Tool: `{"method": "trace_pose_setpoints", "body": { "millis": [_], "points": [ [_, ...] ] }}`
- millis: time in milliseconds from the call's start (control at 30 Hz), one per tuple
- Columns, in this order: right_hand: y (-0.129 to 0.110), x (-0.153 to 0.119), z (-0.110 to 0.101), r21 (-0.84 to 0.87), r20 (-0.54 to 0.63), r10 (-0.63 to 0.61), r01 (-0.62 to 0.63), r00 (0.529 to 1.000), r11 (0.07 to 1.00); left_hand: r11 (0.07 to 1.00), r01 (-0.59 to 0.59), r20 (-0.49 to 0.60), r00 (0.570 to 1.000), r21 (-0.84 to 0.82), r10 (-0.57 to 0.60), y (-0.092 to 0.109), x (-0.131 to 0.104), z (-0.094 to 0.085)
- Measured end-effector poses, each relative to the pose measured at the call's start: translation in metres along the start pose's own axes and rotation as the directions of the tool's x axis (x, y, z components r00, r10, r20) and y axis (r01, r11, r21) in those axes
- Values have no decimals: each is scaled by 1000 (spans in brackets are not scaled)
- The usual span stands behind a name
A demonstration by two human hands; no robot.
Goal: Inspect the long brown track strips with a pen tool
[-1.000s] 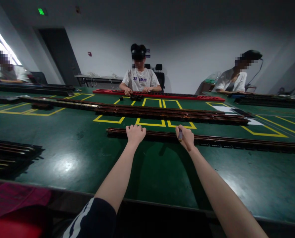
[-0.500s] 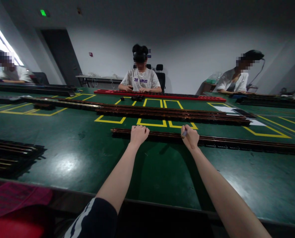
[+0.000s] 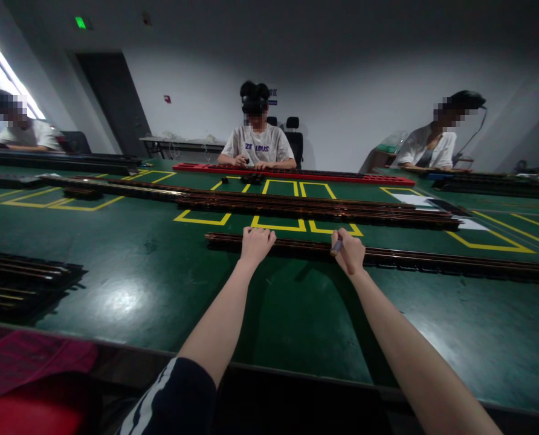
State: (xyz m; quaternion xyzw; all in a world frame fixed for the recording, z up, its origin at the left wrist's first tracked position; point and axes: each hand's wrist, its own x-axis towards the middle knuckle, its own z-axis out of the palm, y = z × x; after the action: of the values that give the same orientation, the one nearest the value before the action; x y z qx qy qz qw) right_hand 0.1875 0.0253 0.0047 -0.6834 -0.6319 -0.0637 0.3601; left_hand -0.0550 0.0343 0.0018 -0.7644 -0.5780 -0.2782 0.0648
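A long dark strip with copper-coloured lines [image 3: 437,261] runs across the green table in front of me. My left hand [image 3: 257,246] is closed over this strip near its left end, with the fingertips hidden behind it. To the right, my right hand [image 3: 350,251] is closed around a short greyish cylinder [image 3: 337,246], perhaps a tool's handle. Its rounded end sticks out toward me between thumb and fingers, while the far end is hidden. That hand is at the same strip; what its fingertips touch there cannot be seen.
Beyond lies a bundle of similar strips [image 3: 296,208] across yellow tape outlines [image 3: 278,228]. More strips [image 3: 20,284] are stacked at the left near edge. A red rail [image 3: 342,177] lies before a co-worker [image 3: 258,145] opposite. Other people sit left and right.
My hands stay almost in place at the strip; the view has shifted slightly. The co-worker opposite has raised one hand a little.
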Motion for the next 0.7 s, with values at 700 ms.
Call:
{"method": "trace_pose_setpoints", "body": {
  "millis": [700],
  "points": [
    [-22, -12, 16, -75, 58, -464, 467, 884, 881, 993, 53, 16, 998, 104, -54, 6, 1, 1]
  ]
}}
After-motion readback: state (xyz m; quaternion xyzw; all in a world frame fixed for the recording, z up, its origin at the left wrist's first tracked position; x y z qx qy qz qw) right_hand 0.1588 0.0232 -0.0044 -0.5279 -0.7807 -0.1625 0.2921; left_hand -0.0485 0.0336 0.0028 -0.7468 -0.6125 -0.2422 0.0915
